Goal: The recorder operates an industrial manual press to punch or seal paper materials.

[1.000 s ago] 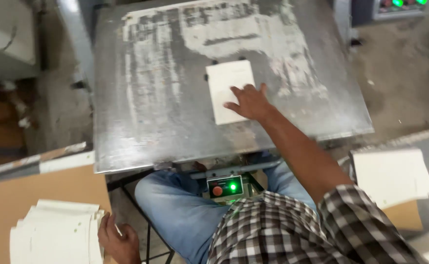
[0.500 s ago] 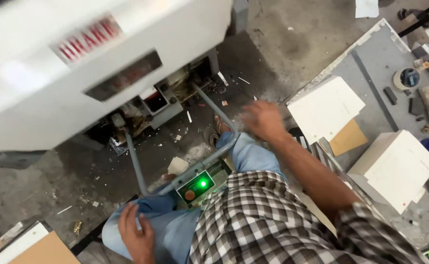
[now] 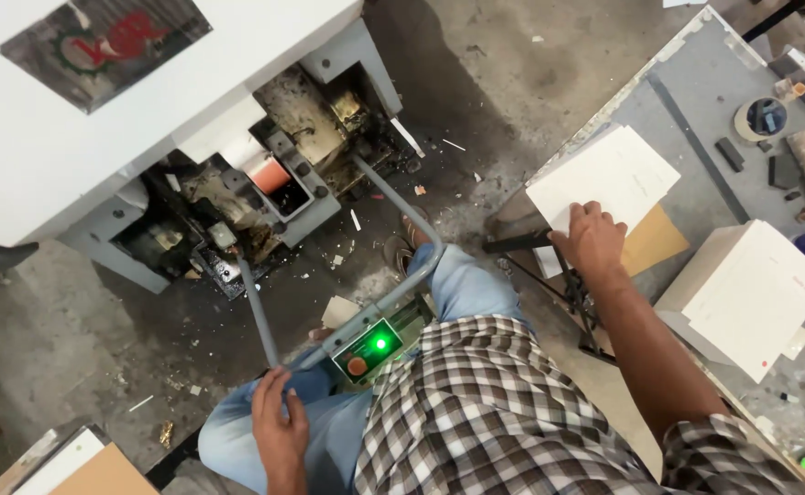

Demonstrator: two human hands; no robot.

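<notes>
While the left hand rests flat on the person's jeans-clad thigh, fingers loosely spread and holding nothing, a small control box with 1 green lamp and 1 orange button sits just beside it on a grey metal frame. Further right, the right hand presses down on the near edge of a white sheet, fingers curled over it; whether the thumb has slipped under to pinch it I cannot tell. That sheet lies on the grey worktable, overlapping a brown card (only a corner shows). It looks thin, light, fairly stiff and smooth, so it would likely slide easily and crease if gripped hard; an edge or corner seems the best hold. At the far right sits a thick stack of similar white sheets.
</notes>
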